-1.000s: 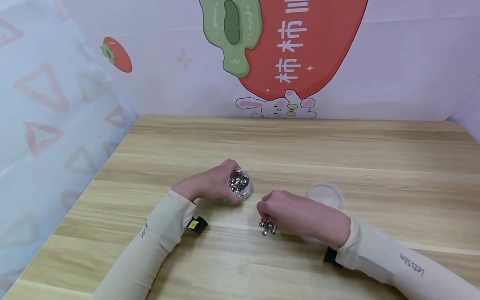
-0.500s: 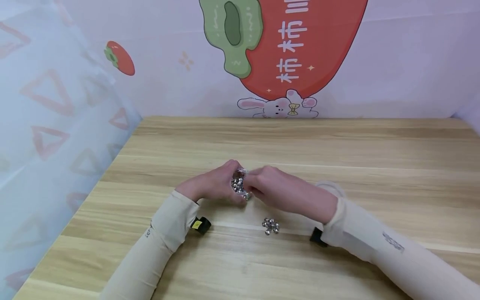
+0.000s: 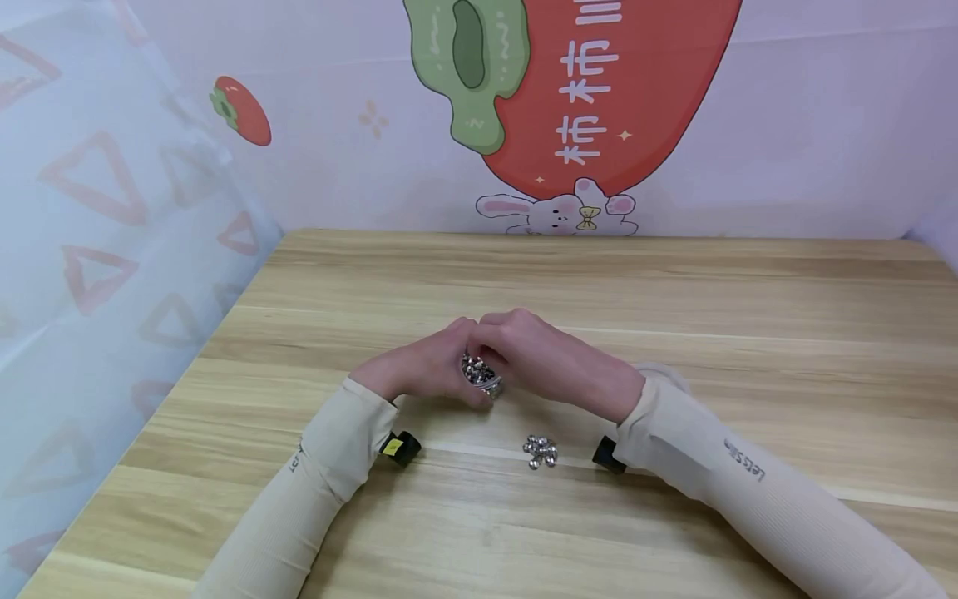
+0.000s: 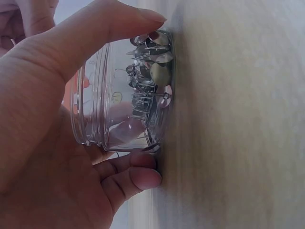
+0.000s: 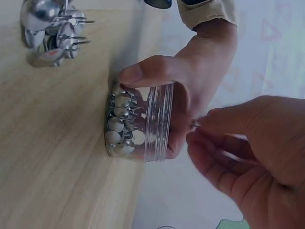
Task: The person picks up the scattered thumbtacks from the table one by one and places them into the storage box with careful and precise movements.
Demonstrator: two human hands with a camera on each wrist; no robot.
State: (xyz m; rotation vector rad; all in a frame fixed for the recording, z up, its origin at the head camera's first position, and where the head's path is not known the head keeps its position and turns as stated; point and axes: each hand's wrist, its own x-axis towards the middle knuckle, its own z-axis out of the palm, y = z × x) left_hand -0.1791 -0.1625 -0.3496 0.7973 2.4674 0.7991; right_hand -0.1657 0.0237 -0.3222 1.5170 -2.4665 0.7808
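My left hand (image 3: 430, 364) grips a small clear plastic jar (image 5: 158, 125) standing on the table, thumb on one side and fingers on the other. Silver thumbtacks (image 4: 145, 78) with domed heads lie in its lower part. Over the jar's open mouth, my right hand (image 3: 550, 359) pinches a small shiny thumbtack (image 5: 194, 124) between thumb and forefinger, mostly covered by the fingertips. A small heap of thumbtacks (image 3: 540, 451) lies on the wood, nearer to me than the jar. In the head view, both hands hide much of the jar.
A round clear lid (image 3: 666, 373) lies on the wooden table (image 3: 479, 532), partly behind my right forearm. Black wrist cameras hang under both cuffs. A printed cloth backdrop (image 3: 337, 150) rises behind the table's far edge.
My right hand has left the heap of thumbtacks on the table and moved up and left to the jar's mouth. My left hand stays on the jar.
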